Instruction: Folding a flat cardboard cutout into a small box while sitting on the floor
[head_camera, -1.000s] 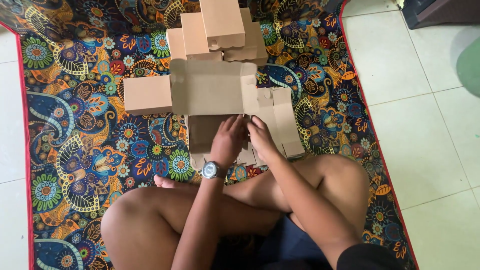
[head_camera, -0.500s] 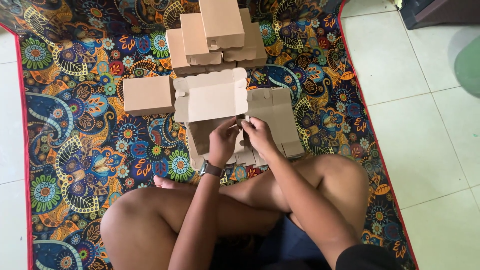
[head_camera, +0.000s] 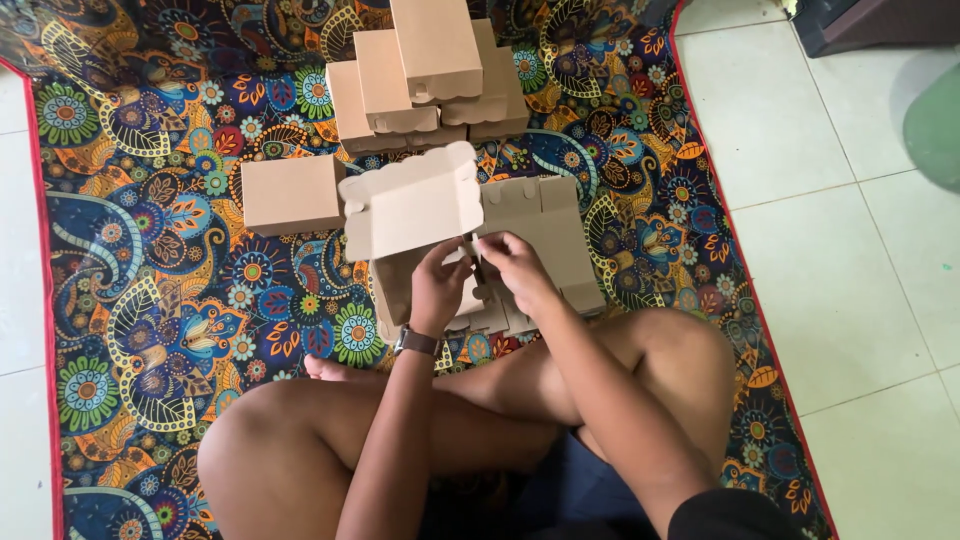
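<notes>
While the left hand (head_camera: 437, 290) grips the half-folded cardboard box (head_camera: 412, 210) (lid flap raised), the right hand (head_camera: 510, 262) pinches its side flap.

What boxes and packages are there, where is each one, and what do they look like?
Half-folded box: plain brown cardboard with a scalloped flap, in front of the knees, held by the left hand and right hand.
Flat box sheets: brown, lying on the mat right of it.
Closed box: brown, rectangular, to its left.
Stack of finished boxes: brown, piled at the far edge.
</notes>
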